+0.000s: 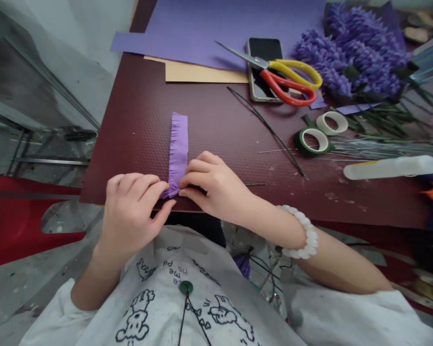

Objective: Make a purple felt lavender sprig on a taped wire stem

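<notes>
**Q:** Fingers?
**A:** Right hand (pixel 216 190): fingers (pixel 198 173) clamped on lower end of crepe strip (pixel 178 151). Left hand (pixel 128 216): fingers (pixel 147 185) curled at same end, grip unclear.
**Q:** Strip?
**A:** Flat on dark red surface (pixel 130 120), near edge.
**Q:** Risk?
**A:** Fringe torn if pulled hard; end slipped free if pinched loosely.

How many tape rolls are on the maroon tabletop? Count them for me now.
2. A green tape roll and a white-cored tape roll lie side by side toward the right of the maroon tabletop. Others could be hidden among the purple paper flowers.
</notes>
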The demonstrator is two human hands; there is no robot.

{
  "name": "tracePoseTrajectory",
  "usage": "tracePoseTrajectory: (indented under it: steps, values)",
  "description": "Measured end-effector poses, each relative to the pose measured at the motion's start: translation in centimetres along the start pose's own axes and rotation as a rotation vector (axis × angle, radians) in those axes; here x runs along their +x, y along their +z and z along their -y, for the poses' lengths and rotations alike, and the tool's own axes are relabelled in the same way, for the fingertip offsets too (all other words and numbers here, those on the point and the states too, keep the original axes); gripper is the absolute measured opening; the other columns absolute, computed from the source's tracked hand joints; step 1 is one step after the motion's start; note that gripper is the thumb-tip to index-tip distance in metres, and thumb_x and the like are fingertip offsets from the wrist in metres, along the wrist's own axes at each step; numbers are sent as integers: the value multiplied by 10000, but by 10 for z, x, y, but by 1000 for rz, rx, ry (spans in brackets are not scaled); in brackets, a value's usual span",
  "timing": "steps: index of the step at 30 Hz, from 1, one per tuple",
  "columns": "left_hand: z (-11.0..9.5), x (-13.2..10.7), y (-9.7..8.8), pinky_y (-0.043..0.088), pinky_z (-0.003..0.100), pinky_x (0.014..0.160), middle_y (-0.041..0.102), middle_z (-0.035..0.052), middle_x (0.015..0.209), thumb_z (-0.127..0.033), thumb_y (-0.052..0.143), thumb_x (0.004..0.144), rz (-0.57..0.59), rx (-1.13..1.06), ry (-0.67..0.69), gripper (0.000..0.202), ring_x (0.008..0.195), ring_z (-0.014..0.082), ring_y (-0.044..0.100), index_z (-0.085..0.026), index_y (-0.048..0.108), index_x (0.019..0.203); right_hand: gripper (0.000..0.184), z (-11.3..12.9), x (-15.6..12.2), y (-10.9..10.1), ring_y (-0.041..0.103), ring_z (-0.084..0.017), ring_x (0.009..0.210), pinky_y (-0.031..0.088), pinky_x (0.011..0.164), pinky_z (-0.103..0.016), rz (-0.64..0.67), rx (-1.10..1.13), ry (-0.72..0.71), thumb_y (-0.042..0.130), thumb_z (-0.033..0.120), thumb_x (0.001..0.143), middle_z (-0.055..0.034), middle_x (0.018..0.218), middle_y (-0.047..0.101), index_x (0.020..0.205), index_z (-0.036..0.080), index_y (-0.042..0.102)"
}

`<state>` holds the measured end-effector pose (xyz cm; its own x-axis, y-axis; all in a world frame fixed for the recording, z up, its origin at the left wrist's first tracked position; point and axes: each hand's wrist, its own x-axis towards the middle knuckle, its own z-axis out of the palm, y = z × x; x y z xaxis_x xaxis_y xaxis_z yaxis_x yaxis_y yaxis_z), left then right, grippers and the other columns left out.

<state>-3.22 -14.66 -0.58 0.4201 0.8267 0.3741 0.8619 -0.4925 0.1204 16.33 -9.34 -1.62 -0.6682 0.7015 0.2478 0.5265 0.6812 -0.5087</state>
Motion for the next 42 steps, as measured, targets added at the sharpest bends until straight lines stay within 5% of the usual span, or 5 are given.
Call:
tracePoseTrajectory:
  steps: [12,23,30,37,42]
  values:
    - [9,-2,3,463,388,741,704,65,965,-175,573,847,55,-38,65,218,862,230,595,-208,593,1061,217,9,-17,9,454,-175,779,336,769,-349,-243,-386,-170,482,192,932,-30,788,648,773,197,629]
    - [6,-1,8,529,307,735,696,59,921,-73,653,749,-274,-121,108,275,798,173,624,-196,632,994,119,18,-28,11,510,-180,882,421,816,-363,-647,-450,-199,648,172,807,-25,815,627,897,244,619]
    - [8,0,11,563,302,750,705,57,878,-41,744,660,-480,-123,200,315,813,177,652,-149,677,949,164,40,-37,23,568,-168,770,495,705,-351,-714,34,-44,562,147,803,-40,815,614,962,187,566]
    - [14,-7,14,570,314,773,706,65,924,-88,777,658,-520,-22,260,383,853,191,654,-138,687,1027,315,46,-29,34,518,-237,1182,397,1022,-501,-712,518,261,680,300,788,-93,1151,594,1038,224,505]
    - [18,-2,14,567,314,742,712,45,917,-102,769,671,-514,34,299,385,817,189,658,-162,683,1042,289,51,-29,34,627,-110,871,485,904,-333,-637,825,338,628,174,833,8,945,634,1059,258,467]
